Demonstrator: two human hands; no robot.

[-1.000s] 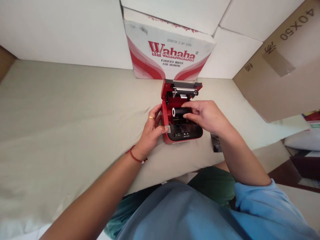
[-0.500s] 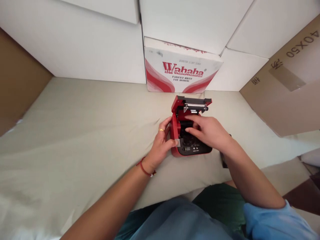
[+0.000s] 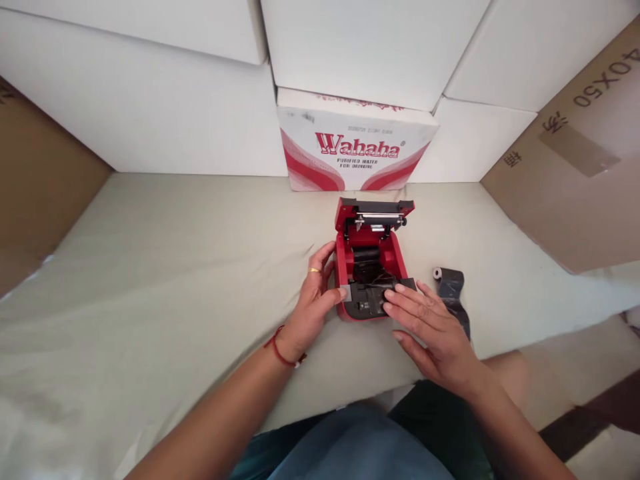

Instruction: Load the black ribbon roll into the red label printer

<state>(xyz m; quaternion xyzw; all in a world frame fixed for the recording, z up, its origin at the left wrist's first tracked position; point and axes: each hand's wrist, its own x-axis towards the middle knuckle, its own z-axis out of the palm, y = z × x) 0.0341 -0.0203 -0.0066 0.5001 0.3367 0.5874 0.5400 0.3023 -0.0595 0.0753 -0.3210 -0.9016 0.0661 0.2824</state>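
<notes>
A red and black label printer stands on the sheet with its lid raised. Inside lies a black roll, and a black strip from it runs forward over the front panel. My left hand grips the printer's left side, thumb on the grey corner piece and fingers around the outer wall. The fingers of my right hand are stretched out, their tips resting on the black strip at the printer's front. To the right, a second, partly unrolled black roll lies on the sheet.
Behind the printer a white and red Wahaha water carton leans against stacked white boxes. Brown cardboard stands at the left and right. A pale, wrinkled sheet covers the surface.
My right hand has come out of the printer's inside and moved toward its front edge. The black strip now lies over the front panel. My left hand keeps its hold.
</notes>
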